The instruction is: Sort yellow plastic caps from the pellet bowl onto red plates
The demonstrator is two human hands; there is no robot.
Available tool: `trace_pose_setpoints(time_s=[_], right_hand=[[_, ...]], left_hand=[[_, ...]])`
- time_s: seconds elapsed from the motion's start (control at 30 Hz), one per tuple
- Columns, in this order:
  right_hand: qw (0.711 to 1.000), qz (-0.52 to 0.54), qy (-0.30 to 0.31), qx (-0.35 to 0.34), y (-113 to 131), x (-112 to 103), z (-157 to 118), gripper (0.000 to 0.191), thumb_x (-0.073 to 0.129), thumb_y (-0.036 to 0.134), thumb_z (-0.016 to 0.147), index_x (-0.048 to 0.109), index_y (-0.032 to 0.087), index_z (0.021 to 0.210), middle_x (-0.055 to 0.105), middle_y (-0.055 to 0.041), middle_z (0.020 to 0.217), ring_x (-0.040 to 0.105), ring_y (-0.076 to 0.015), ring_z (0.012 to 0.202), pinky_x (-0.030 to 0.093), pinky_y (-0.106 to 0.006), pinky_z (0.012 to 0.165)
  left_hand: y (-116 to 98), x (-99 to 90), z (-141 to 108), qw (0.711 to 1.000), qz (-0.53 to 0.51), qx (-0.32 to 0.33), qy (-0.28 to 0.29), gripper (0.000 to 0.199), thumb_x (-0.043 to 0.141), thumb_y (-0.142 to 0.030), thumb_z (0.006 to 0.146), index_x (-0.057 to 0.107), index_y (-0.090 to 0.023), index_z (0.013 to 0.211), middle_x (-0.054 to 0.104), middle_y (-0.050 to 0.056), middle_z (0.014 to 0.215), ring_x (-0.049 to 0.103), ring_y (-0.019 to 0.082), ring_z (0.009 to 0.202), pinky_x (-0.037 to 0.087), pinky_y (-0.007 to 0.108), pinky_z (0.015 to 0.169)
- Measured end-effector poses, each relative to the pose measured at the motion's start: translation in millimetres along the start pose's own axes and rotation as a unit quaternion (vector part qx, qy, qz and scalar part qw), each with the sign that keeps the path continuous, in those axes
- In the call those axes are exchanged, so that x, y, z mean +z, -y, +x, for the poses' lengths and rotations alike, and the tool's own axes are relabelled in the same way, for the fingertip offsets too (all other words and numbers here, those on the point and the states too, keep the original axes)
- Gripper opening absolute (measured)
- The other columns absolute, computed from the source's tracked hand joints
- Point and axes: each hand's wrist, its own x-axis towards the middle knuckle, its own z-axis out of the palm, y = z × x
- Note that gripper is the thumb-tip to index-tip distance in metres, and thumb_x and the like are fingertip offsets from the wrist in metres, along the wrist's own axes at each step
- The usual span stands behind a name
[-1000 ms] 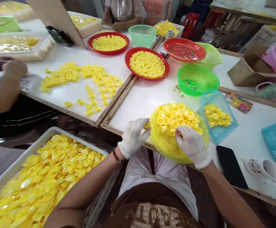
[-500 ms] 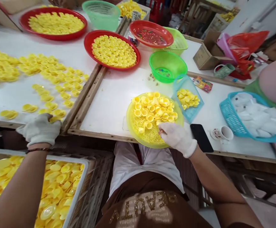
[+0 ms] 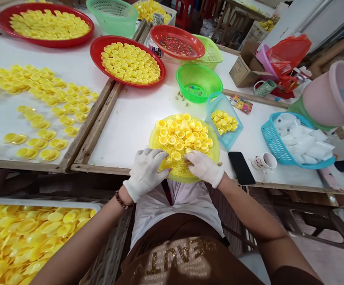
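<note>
Above the near left rim of a yellow basin [image 3: 152,138], my gloved left hand [image 3: 148,169] has its thumb and fingers apart. A small yellow plastic cup shows by its fingertips, and I see no firm hold on it. Over the basin's near right side, my gloved right hand [image 3: 205,168] is closed, fingertips together; what they hold is hidden. Loose yellow plastic cups [image 3: 179,146] are heaped in the back of the basin, above a layer of tiny yellow pieces [image 3: 180,171] at the front.
Paired yellow pieces [image 3: 50,154] lie on the left table. A red tray [image 3: 95,55] of yellow pieces, a green bowl [image 3: 200,81] and a blue scoop [image 3: 229,136] stand beyond the basin. A phone [image 3: 241,168], a mug [image 3: 269,160] and a blue basket [image 3: 267,136] are to the right.
My left hand has moved right from the left table to the basin, leaving a pair of yellow pieces there. My right hand stays at the basin. The view has shifted slightly.
</note>
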Motion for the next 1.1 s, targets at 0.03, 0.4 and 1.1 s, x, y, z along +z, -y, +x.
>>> trace_pose_setpoints(time_s=[0.03,0.4,1.1], right_hand=[[0.999,0.026,-0.015,-0.018,-2,-3,-1,0.018,0.051,0.006,0.089,0.063,0.013,0.1,0.066,-0.0098,0.106,0.059,-0.0204,0.105,0.044,-0.03,0.096],[0.988,0.072,-0.117,-0.069,10,-19,8,0.022,0.051,0.008,0.094,0.059,0.015,0.113,0.066,-0.0076,0.11,0.058,-0.0193,0.104,0.045,-0.031,0.093],[1.0,0.007,-0.01,-0.004,-13,10,3,0.024,0.049,0.01,0.09,0.062,0.015,0.109,0.065,-0.0103,0.108,0.064,-0.0199,0.091,0.047,-0.029,0.075]], left_hand=[[-5,2.5,4,1.0,0.017,0.001,0.008,0.029,0.063,-0.043,0.088,0.065,-0.021,0.106,0.071,0.008,0.11,0.062,0.031,0.104,0.043,0.047,0.089],[-13,-12.9,12,0.996,0.085,-0.026,0.027,0.019,0.059,-0.038,0.089,0.064,-0.021,0.097,0.071,0.008,0.094,0.064,0.03,0.09,0.039,0.047,0.087],[-64,17.7,18,0.991,-0.042,-0.071,0.102,0.025,0.054,-0.015,0.086,0.061,-0.015,0.11,0.064,0.012,0.103,0.064,0.027,0.092,0.053,0.04,0.086]])
